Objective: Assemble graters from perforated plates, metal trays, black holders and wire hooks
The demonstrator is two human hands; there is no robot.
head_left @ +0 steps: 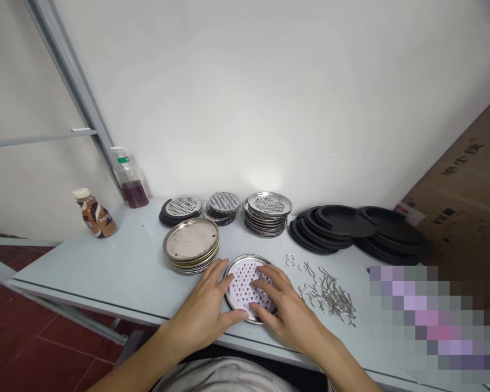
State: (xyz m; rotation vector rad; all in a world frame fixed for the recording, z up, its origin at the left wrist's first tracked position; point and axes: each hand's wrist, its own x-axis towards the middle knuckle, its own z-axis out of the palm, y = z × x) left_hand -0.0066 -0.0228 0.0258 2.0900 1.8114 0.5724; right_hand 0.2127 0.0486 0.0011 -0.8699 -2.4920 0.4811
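A round steel-rimmed plate (245, 286) with a lilac, perforated face lies on the table at the front. My left hand (202, 310) grips its left side, with the fingertips on the rim and the thumb near the front edge. My right hand (288, 313) is spread across its right half, fingers on top and thumb at the front. Part of the plate is hidden beneath my fingers. A stack of plain steel plates (191, 242) stands just beyond my left hand. A tangle of wire clips (327, 296) lies to the right of my right hand.
Stacks of perforated metal discs (267, 206) and black rings (330, 228) line the back of the pale table (85, 267). Small metal rings (289, 260) lie nearby. Two bottles (95, 213) stand back left, a cardboard box (457, 179) stands right, and a pixelated patch covers the lower right.
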